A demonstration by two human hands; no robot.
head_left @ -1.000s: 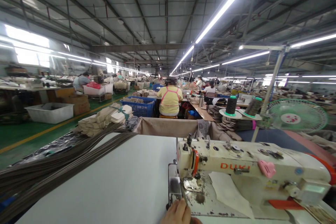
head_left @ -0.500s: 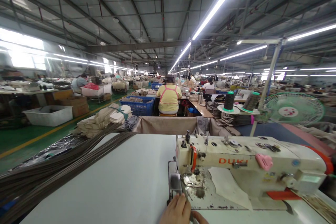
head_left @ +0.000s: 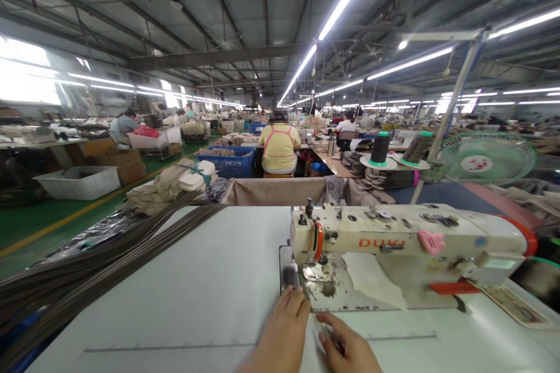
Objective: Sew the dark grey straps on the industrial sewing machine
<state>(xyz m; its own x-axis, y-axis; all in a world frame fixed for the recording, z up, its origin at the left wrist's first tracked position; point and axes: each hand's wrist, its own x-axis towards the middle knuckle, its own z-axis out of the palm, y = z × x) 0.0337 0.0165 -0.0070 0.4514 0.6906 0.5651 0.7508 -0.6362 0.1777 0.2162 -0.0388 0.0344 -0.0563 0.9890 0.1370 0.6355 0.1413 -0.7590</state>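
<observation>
My left hand [head_left: 286, 326] lies on the white table [head_left: 196, 303] with its fingers stretched forward, fingertips at the edge of the needle plate [head_left: 319, 288] of a cream sewing machine [head_left: 394, 239] lettered in orange. My right hand [head_left: 350, 348] is just right of it, fingers curled and pinched over a thin dark thing that is too blurred to name. Both hands are in front of the presser foot. A pale piece of material [head_left: 371, 285] lies on the machine bed under the arm.
A long bundle of dark strips [head_left: 109, 256] runs across the table's left side. Behind it are stacked beige pieces [head_left: 170, 186], two thread cones [head_left: 380, 148], a green fan [head_left: 487, 158], a blue basket [head_left: 231, 163], a white tub [head_left: 81, 180] and a seated person in yellow [head_left: 279, 148].
The view has tilted down, so more of the table shows. My left hand has come further into view at the needle plate, and my right hand has appeared beside it.
</observation>
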